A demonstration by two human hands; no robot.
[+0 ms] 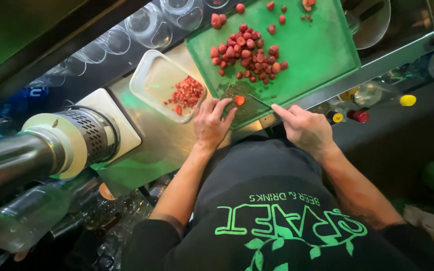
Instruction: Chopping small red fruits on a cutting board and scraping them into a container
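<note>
While pinned under the fingertips of the left hand (211,122), sits one small red strawberry (239,100) at the near edge of the flat green plastic cutting board (317,50). Left fingers narrowed, curled down onto the fruit. Right hand (305,129) closed around a thin dark-bladed knife (259,102), index finger laid forward along it, the tip just beside the berry.

Judged soft, wet and light; likely to slip or squash under a hard pinch. Best taken by the sides with gentle fingertip pressure, well clear of the blade.

Beyond both hands, on the same board, a loose heap of whole red strawberries (247,52), with a few strays farther off. Just beyond the left hand, touching the board's edge or nearly so, a shallow white rectangular plastic tub (149,75) holding small chopped red pieces (187,93). Well to the left, a perforated round metal machine head (84,133) on a white base. Farther beyond, a row of clear upturned glasses (146,25). To the right of the right hand, below counter level, bottles with yellow and red caps (360,115).
</note>
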